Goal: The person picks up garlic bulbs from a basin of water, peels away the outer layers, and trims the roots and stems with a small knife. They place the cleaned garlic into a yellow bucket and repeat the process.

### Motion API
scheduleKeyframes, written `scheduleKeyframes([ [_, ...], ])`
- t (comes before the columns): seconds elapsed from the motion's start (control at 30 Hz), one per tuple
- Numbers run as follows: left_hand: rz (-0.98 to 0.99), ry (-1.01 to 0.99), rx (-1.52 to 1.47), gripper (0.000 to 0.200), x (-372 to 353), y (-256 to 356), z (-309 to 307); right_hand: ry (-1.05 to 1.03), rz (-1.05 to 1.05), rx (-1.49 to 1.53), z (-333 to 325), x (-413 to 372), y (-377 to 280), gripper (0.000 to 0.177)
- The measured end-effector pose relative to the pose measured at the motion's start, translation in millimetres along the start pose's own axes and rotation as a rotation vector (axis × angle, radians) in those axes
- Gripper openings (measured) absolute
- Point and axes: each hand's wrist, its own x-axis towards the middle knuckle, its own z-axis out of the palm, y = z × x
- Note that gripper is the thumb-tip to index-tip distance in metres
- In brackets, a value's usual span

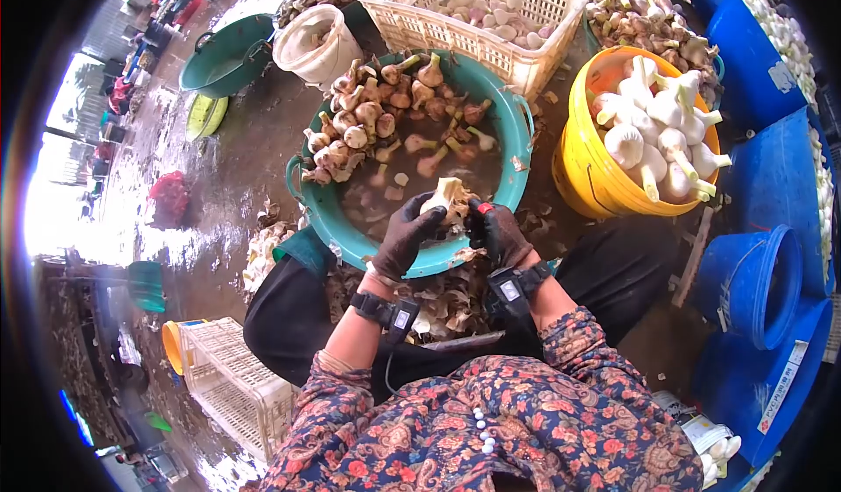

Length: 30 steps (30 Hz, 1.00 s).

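A garlic bulb (448, 196) with loose, torn outer skin is between my two hands, above the near side of a teal basin (511, 172). My left hand (407, 233), in a dark glove, is closed on the bulb's left side. On the bulb's right, my gloved right hand (501, 232) has its fingers bent against the loose skin; something small and red shows at a fingertip. Whether it grips the skin or a small tool cannot be made out. Unpeeled garlic (355, 133) is heaped in the basin, with some lying in murky water.
A yellow bucket (578, 141) of white garlic bulbs stands to the right. Behind the basin are a cream plastic crate (420, 32) and a white bucket (298, 58). Peeled skins (447, 304) lie between my legs. Blue tubs (745, 286) line the right side.
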Motion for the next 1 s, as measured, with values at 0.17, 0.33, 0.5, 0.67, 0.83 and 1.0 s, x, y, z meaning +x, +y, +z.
scheduleKeyframes([
  [0.17, 0.079, 0.005, 0.278, 0.05, -6, -11, 10, 0.219, -0.493, -0.715, 16, -14, -1, 0.031],
  [0.33, -0.012, -0.065, 0.307, 0.047, -2, -15, -5, 0.253, -0.605, -1.107, 10, -6, 6, 0.026],
  [0.5, -0.138, -0.06, -0.25, 0.049, -10, -16, -11, 0.006, -0.252, -0.389, 14, -7, 4, 0.032],
  [0.67, 0.085, 0.0, -0.051, 0.055, -11, -23, 17, 0.037, 0.269, -0.124, 39, -39, -17, 0.036],
  [0.83, 0.245, 0.061, 0.438, 0.062, -14, -13, 6, -0.198, 0.008, -0.316, -2, 11, 10, 0.041],
  [1.0, 0.168, -0.126, 0.737, 0.031, -10, -9, -12, -0.129, 0.066, -0.611, -12, 14, 23, 0.039],
])
